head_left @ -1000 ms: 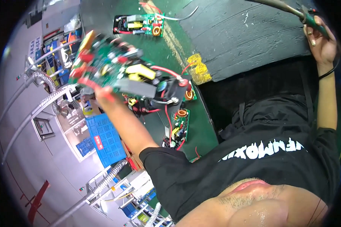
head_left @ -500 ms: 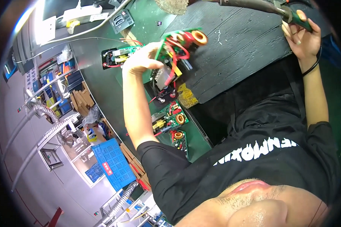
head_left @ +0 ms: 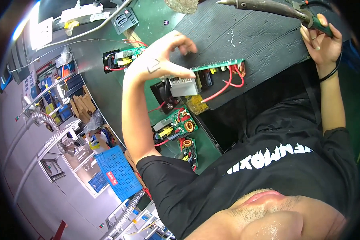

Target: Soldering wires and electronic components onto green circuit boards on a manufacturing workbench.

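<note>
My left hand (head_left: pixel 159 60) is loose, fingers apart, thumb by circuit board (head_left: pixel 222 64); right hand (head_left: pixel 326 49) grips soldering iron (head_left: pixel 274 8); probably board placing, next move calls for steadying it

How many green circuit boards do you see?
4: one circuit board at the left hand; one left of it; two nearer the black T-shirt; others may be hidden.

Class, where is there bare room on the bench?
Bare: black panel, between soldering iron and the board by the left hand; green bench, between left forearm and the bench's left edge. Crowded: right of that forearm, two boards lie close.
</note>
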Demonstrator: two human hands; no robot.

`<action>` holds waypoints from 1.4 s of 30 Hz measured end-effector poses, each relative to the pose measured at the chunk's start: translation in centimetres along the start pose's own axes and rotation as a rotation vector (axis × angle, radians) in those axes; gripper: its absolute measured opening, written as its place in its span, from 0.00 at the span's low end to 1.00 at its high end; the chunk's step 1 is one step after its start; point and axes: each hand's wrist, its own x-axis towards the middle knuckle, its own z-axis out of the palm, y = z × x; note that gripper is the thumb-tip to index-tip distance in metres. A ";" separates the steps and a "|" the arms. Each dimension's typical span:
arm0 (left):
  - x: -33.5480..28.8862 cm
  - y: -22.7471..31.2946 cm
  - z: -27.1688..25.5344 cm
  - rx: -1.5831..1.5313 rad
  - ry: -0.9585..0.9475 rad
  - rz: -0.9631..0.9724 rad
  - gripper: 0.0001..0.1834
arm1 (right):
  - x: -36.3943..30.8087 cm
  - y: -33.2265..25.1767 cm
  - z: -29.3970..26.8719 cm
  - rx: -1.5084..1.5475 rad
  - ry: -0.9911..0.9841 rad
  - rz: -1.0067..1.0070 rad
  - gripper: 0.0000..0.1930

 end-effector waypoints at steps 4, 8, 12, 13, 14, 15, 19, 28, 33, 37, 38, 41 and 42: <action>-0.8 1.1 -0.4 -0.008 0.072 -0.130 0.18 | 0.0 0.1 0.2 -0.021 0.000 -0.018 0.10; -1.9 2.8 1.1 0.080 0.232 -0.226 0.14 | -0.1 0.3 0.1 -0.035 0.057 -0.052 0.10; -2.1 3.5 2.1 0.172 0.381 -0.303 0.14 | 0.0 0.3 0.1 -0.030 0.075 -0.062 0.11; -1.9 3.4 2.1 0.197 0.420 -0.314 0.14 | 0.2 0.3 0.0 -0.008 0.020 -0.047 0.11; -1.7 3.3 2.2 0.223 0.458 -0.325 0.15 | 0.4 0.2 -0.1 0.012 -0.031 -0.032 0.11; -1.5 3.2 2.2 0.282 0.491 -0.327 0.16 | 0.4 0.2 -0.2 0.033 -0.082 -0.016 0.11; -1.4 2.4 2.8 0.249 0.631 -0.314 0.18 | 0.0 -0.1 -0.4 0.007 0.000 -0.016 0.11; -2.4 1.3 4.0 0.249 0.696 -0.125 0.16 | 0.1 0.1 0.8 0.017 0.024 -0.034 0.13; -4.3 2.5 6.1 0.627 0.684 0.078 0.15 | 0.5 -0.2 1.3 0.054 -0.040 0.013 0.14; -4.5 3.0 7.3 0.643 0.786 0.099 0.12 | 0.3 -0.3 1.5 0.013 0.079 0.012 0.13; -4.4 3.0 7.4 0.632 0.820 0.123 0.11 | 0.3 -0.3 1.5 0.025 0.071 0.024 0.13; -4.1 2.9 6.6 0.662 0.778 0.111 0.12 | 0.5 -0.5 1.6 0.041 0.073 0.050 0.13; -4.0 2.9 6.3 0.661 0.740 0.096 0.14 | 0.5 -0.5 1.7 0.036 0.087 0.051 0.13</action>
